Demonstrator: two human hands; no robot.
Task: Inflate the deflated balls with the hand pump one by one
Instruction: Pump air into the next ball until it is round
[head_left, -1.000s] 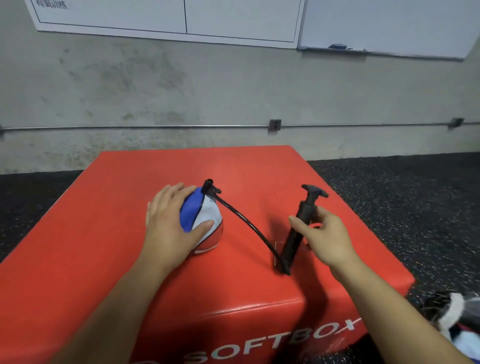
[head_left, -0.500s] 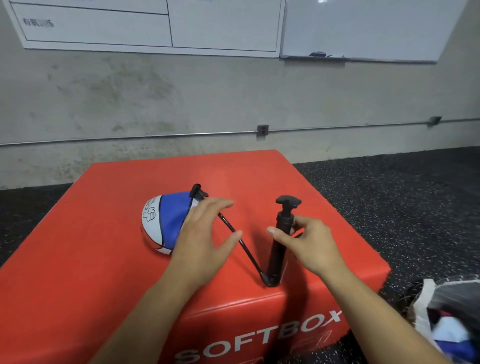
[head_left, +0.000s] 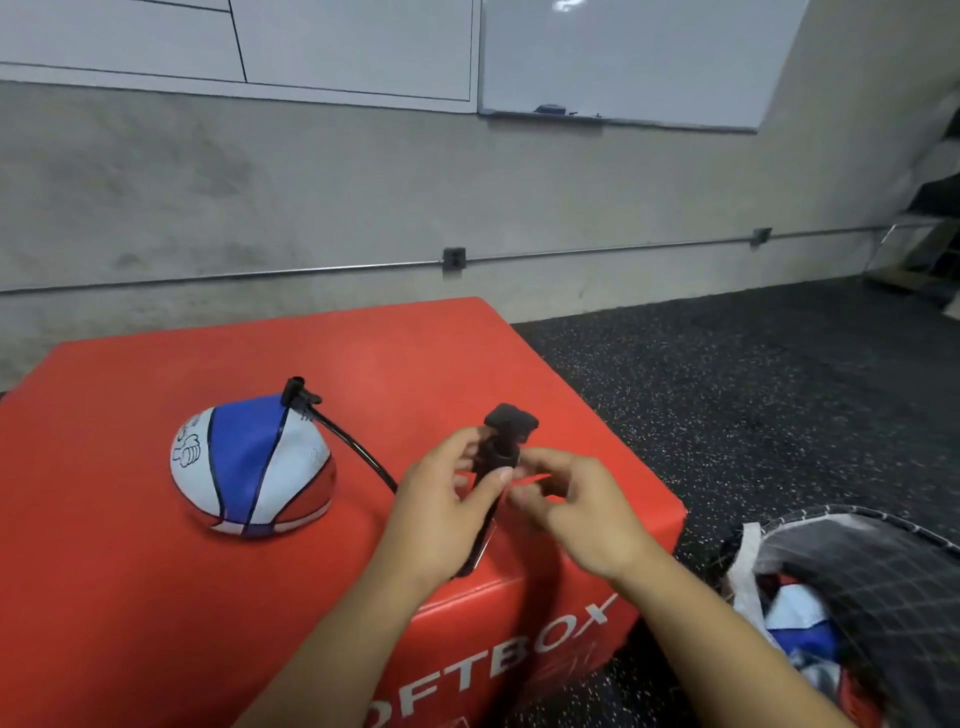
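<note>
At the near right corner of the red soft box (head_left: 156, 597), two bare forearms are reaching in from the bottom edge and meeting around a black hand pump (head_left: 496, 467). The pump is standing nearly upright, leaning slightly, with its base close to the front edge and its T-shaped handle at the top. The left hand (head_left: 441, 514) is wrapping its grip around the barrel just below the handle, thumb across the front. The right hand (head_left: 576, 509) is sitting on the other side of the barrel with its fingers curled inward; motion blur is hiding whether that grip is actually clamping the pump. On the floor beside the box's right side, a dark mesh bag (head_left: 883, 571) is lying open, showing red, white and blue material inside.

Further back, a thin black hose (head_left: 358, 452) is running from behind the left hand up and left to a black nozzle plugged into the top of the deflated ball (head_left: 249, 467). The ball is resting around the middle of the box top, well clear of both hands, sagging into a dome of blue, white and red panels.

Beyond the far edge, a grey wall is carrying whiteboards (head_left: 623, 57).
</note>
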